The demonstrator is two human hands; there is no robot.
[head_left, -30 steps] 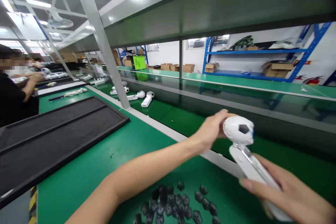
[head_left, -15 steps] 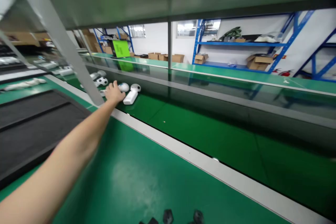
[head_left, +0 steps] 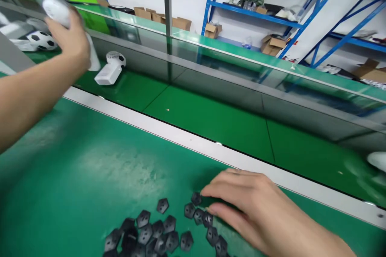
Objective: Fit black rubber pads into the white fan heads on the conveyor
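My left hand [head_left: 68, 39] is raised at the upper left, its fingers wrapped round a white handheld device with a ball-shaped head [head_left: 57, 11]. It hangs over the green conveyor belt [head_left: 211, 120]. My right hand [head_left: 253, 209] rests low on the green worktable [head_left: 75, 168], its fingertips on the edge of a pile of several black pentagon pieces [head_left: 169, 229]. The fingers are curled together at one piece; I cannot tell whether they grip it. Another white device with a football-patterned head [head_left: 109, 70] lies on the belt just right of my left hand.
A further football-headed device [head_left: 40, 41] lies at the far left of the belt. A white object [head_left: 376, 160] shows at the right edge. A grey rail [head_left: 193, 142] separates table and belt. Blue racks with cardboard boxes [head_left: 273, 43] stand behind.
My left hand has taken a white device off the belt and lifted it. My right hand, which held a device one second ago, now rests on the black pieces. The view has tilted down.
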